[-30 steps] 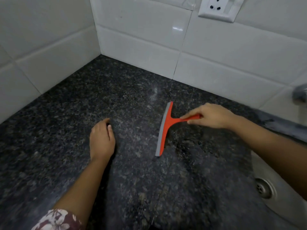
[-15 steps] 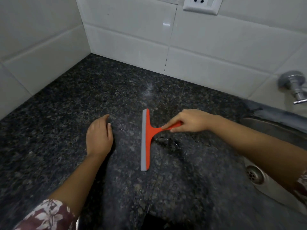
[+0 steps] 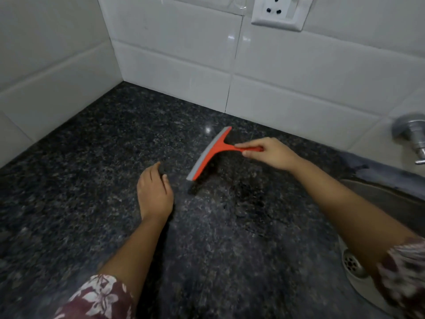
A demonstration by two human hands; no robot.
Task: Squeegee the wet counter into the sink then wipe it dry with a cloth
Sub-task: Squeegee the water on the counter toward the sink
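Right hand: right hand [image 3: 272,154] is curled closed around the handle of the squeegee [image 3: 212,152], thumb on the near side, fingers wrapped over the top; the forearm comes in from the lower right, crossing above the sink edge.
Left hand: left hand [image 3: 154,192] lies palm down on the counter [image 3: 92,185], fingers loosely together and slightly bent, gripping nothing; it sits just beside the near end of the squeegee blade without touching it.
Squeegee: orange-red body with a grey rubber strip along its left edge; the blade runs on a diagonal from near the left hand up toward the back wall, and a dark shadow lies under its near end. Whether the strip presses on the stone along its whole length cannot be told.
Counter: dark speckled granite, with a darker, glossier patch to the right of the blade and a small bright glint close to the blade's far end.
Sleeves: maroon fabric with a pale floral print on both arms, at the lower edge and at the lower right.
Sink: steel sink [image 3: 391,203] at the right, set into the counter, with a round drain [image 3: 353,264] partly behind the right arm.
Walls: white glossy tiles [image 3: 184,54] meet in a corner at the back left; a white socket plate [image 3: 279,12] is mounted high on the back wall, and a metal tap [image 3: 414,137] juts from the tiles at the far right.
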